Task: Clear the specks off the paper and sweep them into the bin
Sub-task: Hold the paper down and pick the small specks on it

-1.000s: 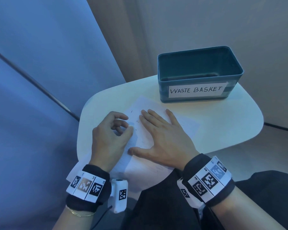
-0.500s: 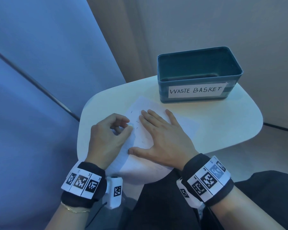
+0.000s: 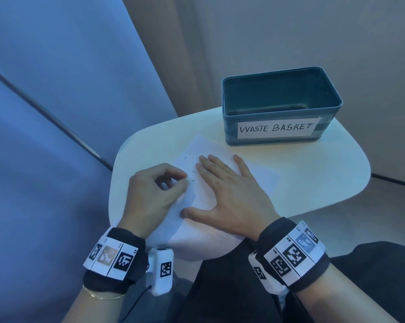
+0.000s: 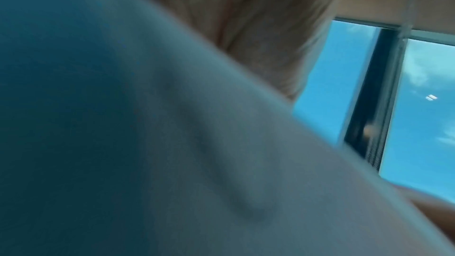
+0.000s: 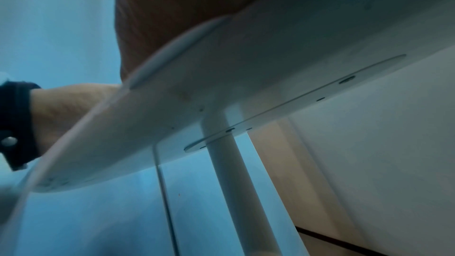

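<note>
Head view showed the flat right hand [image 3: 222, 197] pinning the white paper sheet [image 3: 255, 180] — left hand [image 3: 154, 194] curled, apparently empty — dark specks [image 3: 192, 171] awaited sweeping binward.

A small white table [image 3: 313, 180] with rounded corners is carried on a single white post [image 5: 229, 172]. Behind it a plain pale wall [image 3: 290, 31] is seen. A blue-tinted glass panel [image 3: 45, 89], crossed by a dark frame bar [image 3: 57, 120], is seen at left. The light is cool and bluish.
</note>
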